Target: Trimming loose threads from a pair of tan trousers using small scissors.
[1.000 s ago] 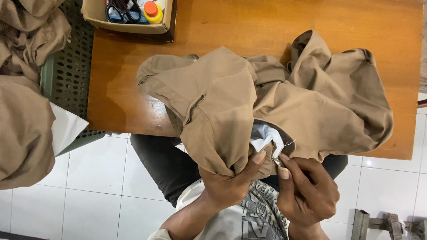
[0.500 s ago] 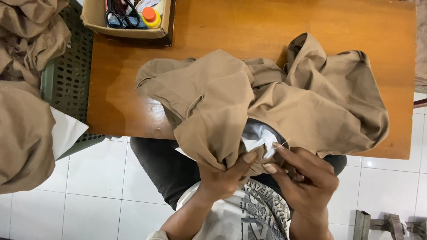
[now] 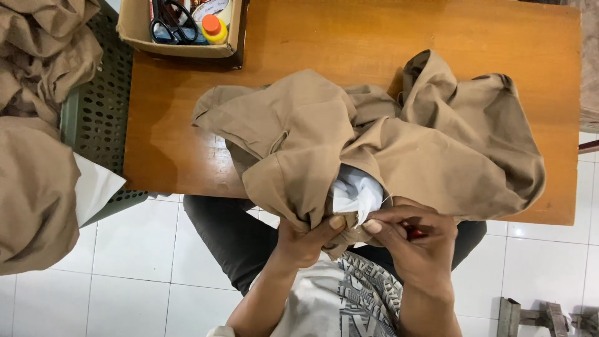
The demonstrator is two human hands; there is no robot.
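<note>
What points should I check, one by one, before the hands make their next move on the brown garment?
1. Left hand grips the tan garment at its lower fold: ok.
2. Right hand pinches at the white lining; a thin thread seems to run from the fingers: ok.
3. Small red thing inside the right hand: cannot tell what it is.
4. Most of the garment rests on the wooden table, not hanging to the floor: ok.
5. Scissors lie in the cardboard box at the far corner, away from both hands: ok.
6. Needle position: cannot tell.
</note>
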